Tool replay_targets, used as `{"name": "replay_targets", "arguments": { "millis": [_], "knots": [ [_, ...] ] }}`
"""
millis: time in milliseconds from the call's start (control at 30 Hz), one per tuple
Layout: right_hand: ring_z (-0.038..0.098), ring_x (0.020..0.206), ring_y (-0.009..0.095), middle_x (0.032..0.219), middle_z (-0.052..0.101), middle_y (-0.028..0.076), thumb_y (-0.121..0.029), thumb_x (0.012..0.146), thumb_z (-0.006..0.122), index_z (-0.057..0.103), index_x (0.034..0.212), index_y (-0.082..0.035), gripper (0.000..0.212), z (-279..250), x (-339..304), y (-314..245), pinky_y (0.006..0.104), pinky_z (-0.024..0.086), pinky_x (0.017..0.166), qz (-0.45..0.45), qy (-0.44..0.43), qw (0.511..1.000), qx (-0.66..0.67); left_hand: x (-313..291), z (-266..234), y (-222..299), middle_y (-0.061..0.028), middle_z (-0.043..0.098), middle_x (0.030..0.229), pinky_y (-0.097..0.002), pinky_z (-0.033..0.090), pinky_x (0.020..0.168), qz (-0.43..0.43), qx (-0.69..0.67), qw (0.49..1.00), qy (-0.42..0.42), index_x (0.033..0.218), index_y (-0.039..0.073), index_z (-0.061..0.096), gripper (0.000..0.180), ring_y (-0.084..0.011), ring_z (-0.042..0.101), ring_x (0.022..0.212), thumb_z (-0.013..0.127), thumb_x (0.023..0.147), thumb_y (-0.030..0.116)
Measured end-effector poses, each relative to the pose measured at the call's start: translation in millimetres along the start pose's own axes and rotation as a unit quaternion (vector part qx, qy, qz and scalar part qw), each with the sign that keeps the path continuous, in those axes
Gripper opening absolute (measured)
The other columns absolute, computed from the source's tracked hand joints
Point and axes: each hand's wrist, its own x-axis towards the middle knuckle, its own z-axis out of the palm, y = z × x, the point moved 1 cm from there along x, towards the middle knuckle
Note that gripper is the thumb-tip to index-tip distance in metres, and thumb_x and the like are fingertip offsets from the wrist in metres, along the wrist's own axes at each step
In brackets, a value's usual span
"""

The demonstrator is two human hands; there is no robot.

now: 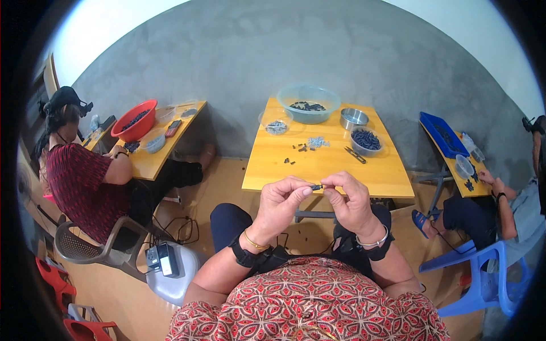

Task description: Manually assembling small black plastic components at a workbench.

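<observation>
In front of my chest, above the near edge of the yellow table, a small black cylindrical part is held between both hands. My left hand pinches it between thumb and forefinger. My right hand is closed at its right end, fingertips pressed together; fine details there are too small to tell. On the tabletop ahead lie a heap of small light grey pieces and several loose black pieces. To their right rests a dark pair of snips or tweezers.
Farther back stand a translucent teal basin, a steel bowl, a tub of dark parts and a clear bowl of grey pieces. People sit at side tables left and right. A stool holding a device stands at my left.
</observation>
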Motion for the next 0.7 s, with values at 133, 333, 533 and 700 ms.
{"name": "replay_targets", "arguments": {
  "millis": [133,333,533,700],
  "knots": [
    [0.057,0.071,0.025,0.078,0.055,0.012,0.002,0.079,0.057,0.055,0.093,-0.001,0.014,-3,2,-1,0.0305,0.046,0.061,0.006,-0.01,1.0,0.005,1,4,0,-0.0016,0.062,0.077,-0.0196,0.04,0.063,0.004,0.004,1.0,-0.005,0.085,0.0,0.065,0.007,-0.006,0.05,0.069,0.061,0.082,0.006],
    [0.057,0.068,0.024,0.078,0.057,0.011,-0.002,0.08,0.059,0.055,0.089,-0.001,0.01,0,1,5,0.0282,0.045,0.061,-0.037,0.003,0.999,-0.015,3,2,3,-0.0027,0.063,0.078,-0.0201,0.041,0.062,0.01,0.038,0.999,-0.012,0.084,-0.001,0.065,0.007,-0.0064,0.051,0.068,0.062,0.082,0.005],
    [0.057,0.068,0.026,0.078,0.055,0.011,0.004,0.078,0.056,0.054,0.087,0.0,0.01,-4,-3,5,0.0306,0.045,0.06,-0.044,0.013,0.999,-0.024,6,7,10,-0.0048,0.063,0.076,-0.021,0.043,0.063,0.054,0.116,0.991,-0.034,0.084,-0.002,0.065,0.007,-0.0084,0.054,0.069,0.062,0.081,0.004],
    [0.056,0.065,0.024,0.074,0.055,0.01,0.001,0.08,0.057,0.054,0.084,-0.001,0.005,-4,-5,4,0.0279,0.044,0.058,0.001,0.017,1.0,0.015,10,7,21,-0.0071,0.063,0.074,-0.0225,0.044,0.063,0.107,0.196,0.973,-0.053,0.081,-0.002,0.064,0.006,-0.0114,0.056,0.068,0.064,0.079,0.004]
  ]
}}
